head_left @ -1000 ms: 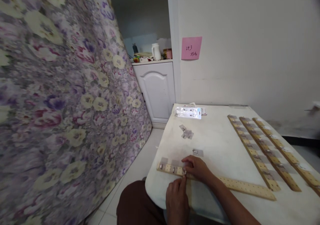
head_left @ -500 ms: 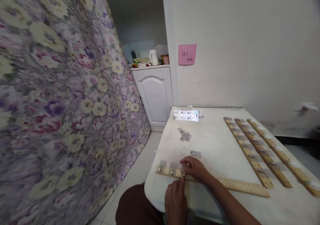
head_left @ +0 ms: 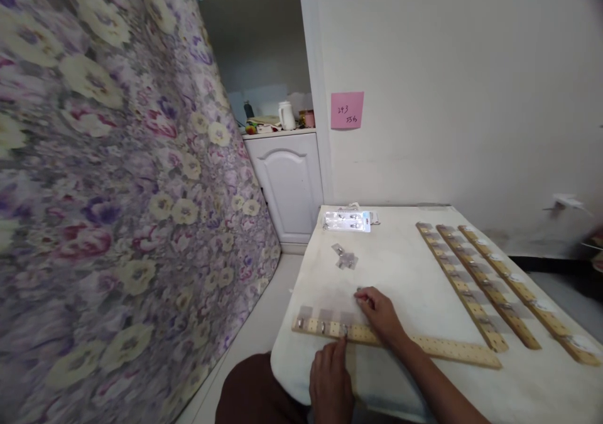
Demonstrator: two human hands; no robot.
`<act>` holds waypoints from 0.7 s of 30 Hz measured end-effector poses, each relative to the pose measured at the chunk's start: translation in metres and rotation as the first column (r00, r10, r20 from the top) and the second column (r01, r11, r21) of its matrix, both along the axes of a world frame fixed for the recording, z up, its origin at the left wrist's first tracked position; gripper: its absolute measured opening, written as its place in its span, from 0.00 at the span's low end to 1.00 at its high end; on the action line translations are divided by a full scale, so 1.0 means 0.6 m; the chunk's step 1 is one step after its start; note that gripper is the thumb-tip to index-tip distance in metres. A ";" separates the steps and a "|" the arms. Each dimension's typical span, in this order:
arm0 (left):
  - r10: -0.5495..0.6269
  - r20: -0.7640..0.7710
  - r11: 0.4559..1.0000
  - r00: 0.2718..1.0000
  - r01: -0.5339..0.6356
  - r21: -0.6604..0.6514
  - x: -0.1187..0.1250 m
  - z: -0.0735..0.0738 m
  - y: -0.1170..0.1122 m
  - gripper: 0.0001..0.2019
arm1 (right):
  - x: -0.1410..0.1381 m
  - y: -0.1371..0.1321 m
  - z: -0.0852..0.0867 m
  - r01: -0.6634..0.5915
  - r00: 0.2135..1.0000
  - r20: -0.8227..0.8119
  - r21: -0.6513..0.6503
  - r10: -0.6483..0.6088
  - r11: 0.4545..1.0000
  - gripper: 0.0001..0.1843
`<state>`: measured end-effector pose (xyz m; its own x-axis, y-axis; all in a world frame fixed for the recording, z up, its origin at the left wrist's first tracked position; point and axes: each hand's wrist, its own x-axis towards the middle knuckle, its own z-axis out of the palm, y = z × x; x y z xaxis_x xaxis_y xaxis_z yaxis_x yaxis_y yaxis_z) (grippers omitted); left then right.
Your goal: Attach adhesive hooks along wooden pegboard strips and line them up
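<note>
My left hand (head_left: 331,377) rests at the near edge of a pale perforated wooden strip (head_left: 455,352), fingers curled, its index fingertip touching the strip beside a small metal hook (head_left: 345,330). Two similar hooks with greyish see-through tabs (head_left: 304,311) sit farther left on the strip. Beyond the strip, my right hand (head_left: 380,314) is closed in a pinch on a small hook with a tab (head_left: 359,289), mostly hidden by the fingers. Several loose hooks with tabs (head_left: 346,260) lie in a small pile farther back.
A blister pack (head_left: 347,221) lies at the back left of the white table (head_left: 391,248). Three wooden strips with tabs (head_left: 459,276) lie on the right. A floral curtain (head_left: 132,210) hangs at left. A cabinet (head_left: 289,179) and a pink note (head_left: 347,110) are behind.
My right hand has left the third hook on the strip and moved away from me to the loose hook behind it. My left hand stays at the strip. The view has shifted slightly.
</note>
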<state>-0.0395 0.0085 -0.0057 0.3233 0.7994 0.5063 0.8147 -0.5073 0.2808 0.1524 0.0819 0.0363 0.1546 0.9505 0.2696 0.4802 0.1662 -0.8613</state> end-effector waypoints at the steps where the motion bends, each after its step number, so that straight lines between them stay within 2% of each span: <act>1: -0.005 0.007 1.000 1.000 0.005 0.018 -0.001 -0.003 0.001 0.26 | 0.014 0.002 -0.003 0.057 0.998 0.001 -0.010 -0.057 0.998 0.12; 3: -0.012 0.009 0.999 1.000 0.011 0.039 -0.002 -0.009 0.003 0.26 | 0.042 0.009 -0.011 0.165 0.986 0.034 -0.062 -0.163 0.984 0.12; 5: 0.011 0.006 0.999 1.000 -0.011 0.045 -0.003 -0.013 0.005 0.25 | 0.063 0.019 -0.017 0.216 0.974 0.095 -0.132 -0.205 0.967 0.14; 8: 0.016 -0.006 0.998 1.000 -0.015 0.068 -0.003 -0.017 0.006 0.25 | 0.072 0.032 -0.020 0.207 0.967 0.199 -0.235 -0.162 0.950 0.19; 11: 0.002 0.004 0.997 1.000 -0.003 0.075 0.001 -0.020 0.006 0.25 | 0.061 0.038 -0.015 0.223 0.944 0.302 -0.292 -0.131 0.930 0.17; 15: 0.052 0.044 0.998 0.998 -0.054 0.041 0.008 -0.020 0.004 0.26 | 0.050 0.035 -0.012 0.253 0.934 0.320 -0.277 -0.159 0.927 0.13; 21: -0.011 -0.010 1.000 1.000 0.011 0.017 0.003 -0.007 0.003 0.23 | 0.064 0.029 -0.024 0.230 0.962 0.198 -0.217 -0.188 0.949 0.10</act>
